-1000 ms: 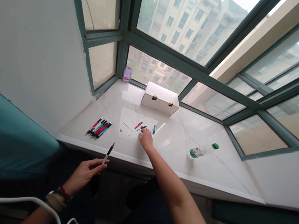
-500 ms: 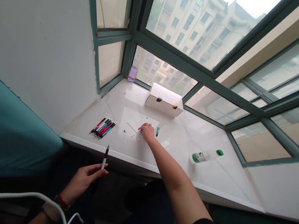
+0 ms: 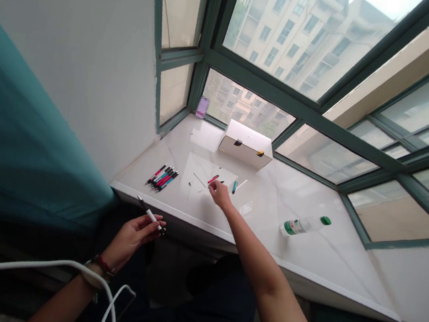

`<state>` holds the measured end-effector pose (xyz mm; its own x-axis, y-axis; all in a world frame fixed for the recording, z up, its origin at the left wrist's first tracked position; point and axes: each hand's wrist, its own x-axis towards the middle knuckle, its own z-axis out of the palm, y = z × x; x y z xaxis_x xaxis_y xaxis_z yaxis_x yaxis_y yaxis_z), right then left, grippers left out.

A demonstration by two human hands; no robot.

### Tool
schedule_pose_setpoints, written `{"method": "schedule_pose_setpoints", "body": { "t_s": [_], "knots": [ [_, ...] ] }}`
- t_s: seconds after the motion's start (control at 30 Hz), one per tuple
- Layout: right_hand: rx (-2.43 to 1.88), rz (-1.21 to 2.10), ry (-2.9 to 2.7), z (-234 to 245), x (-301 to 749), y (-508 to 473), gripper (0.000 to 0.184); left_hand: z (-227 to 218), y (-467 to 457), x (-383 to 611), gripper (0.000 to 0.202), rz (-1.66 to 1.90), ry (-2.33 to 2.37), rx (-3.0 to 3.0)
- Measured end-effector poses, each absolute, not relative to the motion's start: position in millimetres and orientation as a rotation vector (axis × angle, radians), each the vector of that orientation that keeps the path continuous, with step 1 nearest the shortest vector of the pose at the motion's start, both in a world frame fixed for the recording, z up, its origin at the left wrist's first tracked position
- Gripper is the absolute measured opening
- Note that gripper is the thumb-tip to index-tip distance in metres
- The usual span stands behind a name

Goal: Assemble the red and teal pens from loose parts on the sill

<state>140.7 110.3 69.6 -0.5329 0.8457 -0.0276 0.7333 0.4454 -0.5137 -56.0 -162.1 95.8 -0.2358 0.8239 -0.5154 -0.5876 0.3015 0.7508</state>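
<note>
left hand (image 3: pixel 135 232) clamps a pen (image 3: pixel 151 216) off the sill (image 3: pixel 315 257) edge; right hand (image 3: pixel 219 194) mid-sill, grip unclear.

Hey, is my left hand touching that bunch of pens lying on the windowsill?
Apart. The head view shows the left hand below the edge of the windowsill, holding one separate pen, clear of the bunch of pens.

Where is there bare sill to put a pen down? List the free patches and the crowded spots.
Free: the sill right of the bottle; the stretch between the bottle and the white box; the back corner behind the row of pens. Crowded: the middle, where loose pen parts lie by the right hand. The left hand holds a pen.
</note>
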Motion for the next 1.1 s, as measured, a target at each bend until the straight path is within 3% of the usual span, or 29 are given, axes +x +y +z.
{"method": "schedule_pose_setpoints", "body": {
  "t_s": [0.17, 0.27, 0.57, 1.1],
  "knots": [
    [-1.153, 1.340, -1.861, 75.5, 168.6, -3.1, 0.021, 107.4, -162.2, -37.7, 0.035, 1.431, 1.139, 0.204],
    [-1.029, 1.547, -1.640, 91.1, 178.3, -71.8, 0.021, 114.6, -163.0, -20.7, 0.033, 1.413, 1.102, 0.199],
    [-0.922, 1.373, -1.548, 141.1, 203.3, -120.9, 0.013, 146.2, -173.1, 25.2, 0.033, 1.302, 1.100, 0.359],
    [-0.903, 1.333, -1.647, 141.2, 213.9, -130.1, 0.013, 156.6, -189.4, 45.0, 0.037, 1.338, 1.152, 0.402]
  ]
}}
